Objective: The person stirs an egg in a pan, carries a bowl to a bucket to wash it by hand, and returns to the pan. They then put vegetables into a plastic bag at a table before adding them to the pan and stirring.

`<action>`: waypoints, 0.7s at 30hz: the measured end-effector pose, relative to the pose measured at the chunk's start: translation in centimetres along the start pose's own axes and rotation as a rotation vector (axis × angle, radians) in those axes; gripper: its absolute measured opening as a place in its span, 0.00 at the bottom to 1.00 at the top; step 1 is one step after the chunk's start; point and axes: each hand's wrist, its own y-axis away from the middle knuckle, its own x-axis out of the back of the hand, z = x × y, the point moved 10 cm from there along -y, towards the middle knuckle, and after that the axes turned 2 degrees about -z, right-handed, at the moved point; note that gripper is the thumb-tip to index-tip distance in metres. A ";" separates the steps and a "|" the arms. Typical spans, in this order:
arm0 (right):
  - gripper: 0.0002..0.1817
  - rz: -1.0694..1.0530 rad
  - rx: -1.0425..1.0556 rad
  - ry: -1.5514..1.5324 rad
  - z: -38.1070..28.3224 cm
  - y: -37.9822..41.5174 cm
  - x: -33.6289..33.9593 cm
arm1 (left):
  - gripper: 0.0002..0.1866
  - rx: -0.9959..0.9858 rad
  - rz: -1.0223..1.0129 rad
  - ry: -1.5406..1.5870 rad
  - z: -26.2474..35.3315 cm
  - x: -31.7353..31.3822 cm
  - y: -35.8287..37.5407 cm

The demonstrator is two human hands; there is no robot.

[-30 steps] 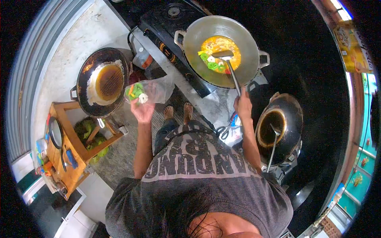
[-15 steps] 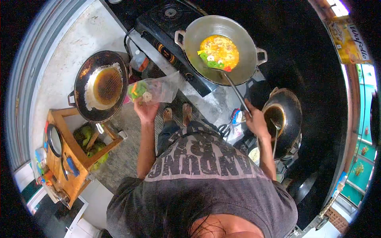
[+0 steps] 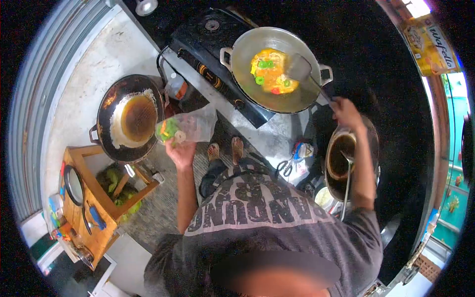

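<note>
My right hand [image 3: 348, 116] is closed around the handle of a metal spatula [image 3: 300, 68]. The spatula's flat blade lies over the right side of a yellow egg mixture [image 3: 267, 74], which has green pieces and a red piece on top. That food sits in a large silver wok [image 3: 274, 101] with two handles. In my left hand [image 3: 180, 152] is a clear plastic bag [image 3: 198, 123], held out to the left of the stove. Cut green and orange vegetables [image 3: 168, 129] and a pale ring-shaped piece show at the bag's end by my fingers.
A black gas stove [image 3: 205, 64] carries the silver wok. On the left stands a dark wok [image 3: 106, 116] with brown liquid. Another dark wok [image 3: 341, 188] with a ladle [image 3: 348, 173] is at right. Scissors [image 3: 284, 168] lie near a wooden stool [image 3: 106, 198] holding a small pan [image 3: 73, 185].
My right hand has moved up and right, lifting the spatula from the egg's lower edge to its right side. The green pieces now lie more spread out. My left hand still holds the bag.
</note>
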 end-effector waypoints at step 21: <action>0.12 -0.266 0.118 -0.485 -3.6 -6.7 -4.8 | 0.28 -0.020 0.036 0.031 1.8 3.0 0.7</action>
